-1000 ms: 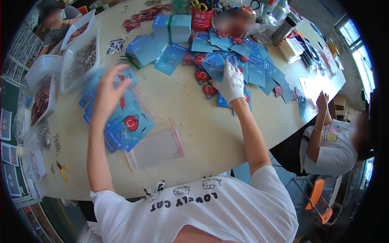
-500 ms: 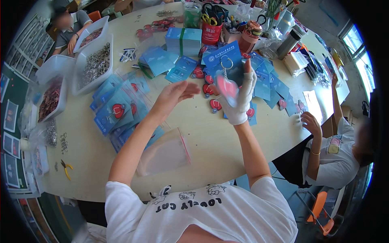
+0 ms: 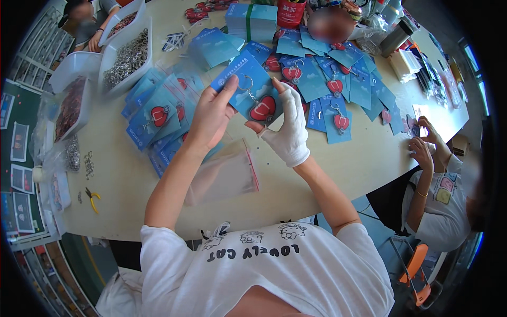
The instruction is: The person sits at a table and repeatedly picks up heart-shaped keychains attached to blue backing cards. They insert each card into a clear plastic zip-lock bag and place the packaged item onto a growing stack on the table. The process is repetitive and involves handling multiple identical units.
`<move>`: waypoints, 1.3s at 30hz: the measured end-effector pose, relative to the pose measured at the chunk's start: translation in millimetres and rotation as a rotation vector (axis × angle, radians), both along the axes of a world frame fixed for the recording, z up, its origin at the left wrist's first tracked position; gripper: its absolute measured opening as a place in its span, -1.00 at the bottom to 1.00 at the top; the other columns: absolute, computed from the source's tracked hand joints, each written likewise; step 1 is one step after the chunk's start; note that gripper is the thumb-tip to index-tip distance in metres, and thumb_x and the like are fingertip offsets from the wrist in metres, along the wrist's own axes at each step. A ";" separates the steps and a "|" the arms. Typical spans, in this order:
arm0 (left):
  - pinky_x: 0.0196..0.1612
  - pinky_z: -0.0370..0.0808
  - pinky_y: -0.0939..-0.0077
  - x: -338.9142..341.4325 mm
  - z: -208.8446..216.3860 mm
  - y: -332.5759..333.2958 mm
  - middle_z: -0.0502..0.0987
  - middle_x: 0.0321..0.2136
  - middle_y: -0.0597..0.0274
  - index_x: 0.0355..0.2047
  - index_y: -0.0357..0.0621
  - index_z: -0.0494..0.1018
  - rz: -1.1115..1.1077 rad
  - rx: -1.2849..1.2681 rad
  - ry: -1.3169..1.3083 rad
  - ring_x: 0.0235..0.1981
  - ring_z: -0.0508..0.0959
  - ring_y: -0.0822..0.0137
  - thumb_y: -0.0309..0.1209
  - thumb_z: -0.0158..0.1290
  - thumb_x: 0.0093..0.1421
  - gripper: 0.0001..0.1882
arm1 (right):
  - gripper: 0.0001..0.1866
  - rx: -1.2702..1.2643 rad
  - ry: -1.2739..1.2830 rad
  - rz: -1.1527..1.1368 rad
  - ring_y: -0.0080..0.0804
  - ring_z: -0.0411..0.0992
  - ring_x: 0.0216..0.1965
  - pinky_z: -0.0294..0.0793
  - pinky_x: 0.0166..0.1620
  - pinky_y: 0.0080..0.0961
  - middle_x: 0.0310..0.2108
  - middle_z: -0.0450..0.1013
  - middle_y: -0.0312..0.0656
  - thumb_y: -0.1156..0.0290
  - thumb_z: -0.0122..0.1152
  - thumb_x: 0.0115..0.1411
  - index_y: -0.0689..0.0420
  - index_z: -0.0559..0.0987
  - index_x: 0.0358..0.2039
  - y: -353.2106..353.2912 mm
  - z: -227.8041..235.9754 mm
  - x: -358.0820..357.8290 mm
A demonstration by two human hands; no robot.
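Note:
A blue printed card (image 3: 257, 82) is up in front of me over the table, with a key ring and a red heart-shaped keychain (image 3: 263, 109) on its face. My left hand (image 3: 210, 115) pinches the card's left side, thumb on top. At the opposite side is my right hand (image 3: 290, 129), in a white glove with bare fingertips; its thumb and forefinger close about the card's edge beside the keychain. Below my hands lies a clear zip bag (image 3: 224, 177). Bagged cards with red keychains (image 3: 158, 116) form a heap left of my left hand.
More cards with keychains (image 3: 338, 100) spread to the right, behind them a banded card stack (image 3: 251, 21). White bins (image 3: 127, 58) of metal rings and red pieces stand at left, near yellow-handled pliers (image 3: 93, 199). A co-worker's hands (image 3: 425, 145) are at the right edge.
My left hand has moved from empty to holding the card's left side. The card and keychain have come lower and left, and the keychain now lies against the card. My view has shifted slightly.

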State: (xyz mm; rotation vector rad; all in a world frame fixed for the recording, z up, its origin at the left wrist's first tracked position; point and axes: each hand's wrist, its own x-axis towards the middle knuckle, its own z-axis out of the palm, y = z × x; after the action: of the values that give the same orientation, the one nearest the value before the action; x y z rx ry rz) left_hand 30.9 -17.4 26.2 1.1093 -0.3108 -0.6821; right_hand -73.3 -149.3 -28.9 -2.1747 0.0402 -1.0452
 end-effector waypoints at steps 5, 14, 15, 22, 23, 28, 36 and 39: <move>-0.17 0.46 0.53 -7.8 9.6 5.2 0.53 -0.17 0.27 -0.07 -0.22 0.43 0.108 -0.079 0.042 -0.21 0.52 0.47 -0.23 -0.02 0.33 -0.68 | -0.10 -0.017 0.038 0.010 -0.08 0.30 0.05 0.32 0.08 -0.26 0.07 0.30 -0.06 0.36 0.57 -0.28 0.09 0.34 0.14 1.9 9.2 -1.7; -0.08 0.47 0.49 -11.3 -1.1 16.0 0.55 -0.19 0.27 -0.11 -0.18 0.45 0.164 -0.124 0.001 -0.17 0.56 0.42 -0.27 0.00 0.32 -0.74 | -0.68 0.320 0.005 0.092 -0.15 0.34 0.08 0.34 0.08 -0.32 -0.01 0.41 -0.10 0.78 0.24 -0.21 0.22 0.52 -0.38 -4.4 26.6 -0.6; -0.07 0.47 0.49 -13.0 -1.1 15.4 0.54 -0.18 0.26 -0.11 -0.18 0.44 0.180 -0.145 0.027 -0.17 0.55 0.42 -0.27 0.00 0.32 -0.74 | -0.70 0.241 -0.016 0.077 -0.15 0.34 0.08 0.34 0.08 -0.31 -0.01 0.41 -0.11 0.79 0.23 -0.20 0.22 0.50 -0.40 -4.4 29.8 -1.4; 0.00 0.49 0.42 -22.8 1.7 15.1 0.51 -0.11 0.22 -0.06 -0.18 0.39 0.248 -0.344 0.105 -0.09 0.53 0.39 -0.28 -0.04 0.34 -0.73 | -0.75 -0.297 -0.178 0.115 -0.18 0.41 -0.04 0.39 -0.05 -0.19 -0.13 0.47 -0.14 0.61 0.38 -0.16 0.15 0.47 -0.47 5.2 29.0 -4.0; 0.00 0.48 0.42 -22.9 -1.0 16.9 0.51 -0.10 0.21 -0.06 -0.17 0.39 0.237 -0.330 0.126 -0.09 0.53 0.39 -0.29 -0.05 0.34 -0.74 | -0.75 -0.234 -0.122 0.150 -0.18 0.40 -0.03 0.37 -0.04 -0.17 -0.12 0.46 -0.12 0.58 0.40 -0.14 0.16 0.48 -0.45 7.6 27.1 -7.3; 0.06 0.44 0.38 -30.4 -21.8 30.2 0.50 -0.07 0.21 -0.05 -0.16 0.38 0.158 -0.349 0.160 -0.05 0.51 0.36 -0.30 -0.06 0.35 -0.74 | -0.39 0.759 0.119 0.036 -0.38 0.35 -0.09 0.36 -0.03 -0.47 -0.10 0.37 -0.17 0.39 0.46 -0.05 0.25 0.33 -0.05 21.5 16.4 -4.2; 0.05 0.34 0.25 -48.4 -56.8 84.3 0.37 -0.14 0.15 -0.05 -0.16 0.36 -0.136 0.697 -1.025 -0.04 0.39 0.12 -0.25 0.35 -0.10 -0.37 | -0.73 1.099 0.363 0.052 -0.81 0.26 -0.49 0.20 -0.44 -0.80 -0.46 0.44 -0.43 0.23 0.24 0.21 0.18 0.55 -0.24 -9.8 -24.1 -26.0; -0.04 0.36 0.28 -54.6 -78.0 95.7 0.38 -0.25 0.16 -0.18 -0.17 0.41 -0.154 0.883 -1.245 -0.12 0.38 0.13 -0.38 0.33 -0.10 -0.54 | -0.74 1.223 0.257 -0.007 -0.82 0.14 -0.56 0.09 -0.51 -0.80 -0.50 0.37 -0.49 0.25 0.22 0.23 0.18 0.53 -0.21 -14.6 -24.0 -26.2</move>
State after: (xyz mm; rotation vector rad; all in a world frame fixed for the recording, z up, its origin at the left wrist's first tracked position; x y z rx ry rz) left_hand -23.7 78.3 -51.8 2.3108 -1.2352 -0.1366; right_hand -99.4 -163.9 -52.8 -1.1452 0.6296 -0.4759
